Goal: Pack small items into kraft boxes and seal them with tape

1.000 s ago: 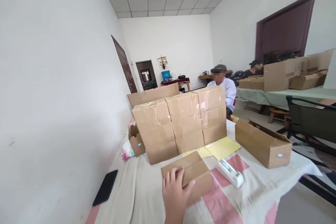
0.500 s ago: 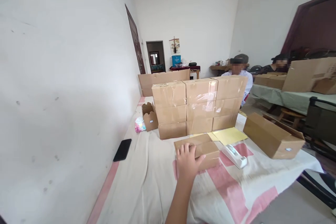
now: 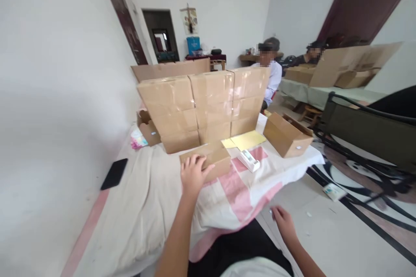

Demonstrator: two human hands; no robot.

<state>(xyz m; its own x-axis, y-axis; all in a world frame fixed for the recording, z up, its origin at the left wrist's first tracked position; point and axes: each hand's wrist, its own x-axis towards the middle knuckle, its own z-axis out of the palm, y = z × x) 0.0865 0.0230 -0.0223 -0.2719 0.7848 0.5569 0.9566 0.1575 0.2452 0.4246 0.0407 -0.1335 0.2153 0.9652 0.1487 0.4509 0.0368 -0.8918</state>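
A closed cardboard box lies on the cloth-covered table in front of me. My left hand grips its near left edge, fingers curved over the top and thumb along the front. Low on the right, past the table's edge, my right hand is closed in a pinch. A small whitish piece shows at its fingertips, too small to identify. Just right of the box lies a white dispenser-like device. Yellow sheets lie behind this device.
A wall of stacked, taped boxes stands behind. An open-topped box with a small white sticker is at right. A black phone, a colourful packet and a cut-out carton lie left. A seated person is beyond the stack.
My view has tilted down and turned right. My right hand has come into view, pinched. My left hand stays on the closed box.
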